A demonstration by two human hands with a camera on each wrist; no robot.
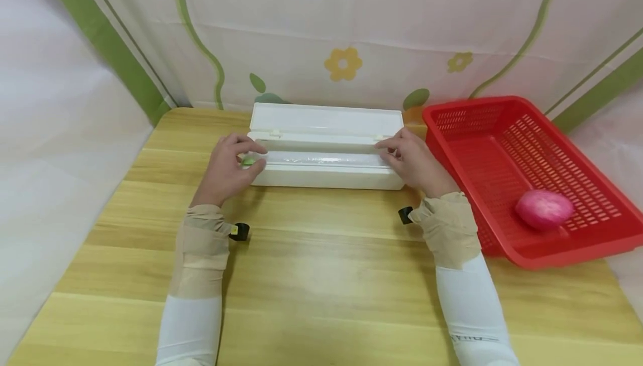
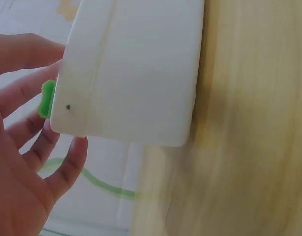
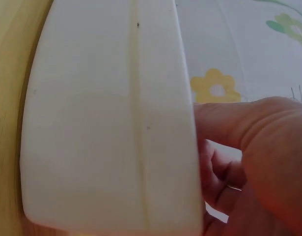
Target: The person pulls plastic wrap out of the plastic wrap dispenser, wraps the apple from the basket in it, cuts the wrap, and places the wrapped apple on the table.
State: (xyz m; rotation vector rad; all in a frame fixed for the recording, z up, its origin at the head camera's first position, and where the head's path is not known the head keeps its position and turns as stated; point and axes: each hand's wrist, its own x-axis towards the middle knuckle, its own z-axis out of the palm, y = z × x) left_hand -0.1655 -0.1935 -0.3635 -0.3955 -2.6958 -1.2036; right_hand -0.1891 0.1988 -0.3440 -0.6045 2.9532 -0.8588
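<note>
A long white box (image 1: 326, 177) lies crosswise on the table with its lid (image 1: 326, 118) raised at the back. Inside it is a roll of clear plastic wrap (image 1: 324, 158). At the roll's left end, my left hand (image 1: 226, 165) holds it between thumb and index finger. My right hand (image 1: 417, 162) grips the right end with curled fingers. A small green piece (image 2: 46, 99) sticks out at the box's left end, beside the left fingers. Both wrist views mostly show the box's plain front wall (image 3: 87, 123), which hides the fingertips.
A red plastic basket (image 1: 482, 215) stands to the right, close to my right forearm. In it lies a pink oval object (image 1: 545, 208). A patterned curtain (image 1: 301, 31) hangs right behind the wooden table (image 1: 321, 288).
</note>
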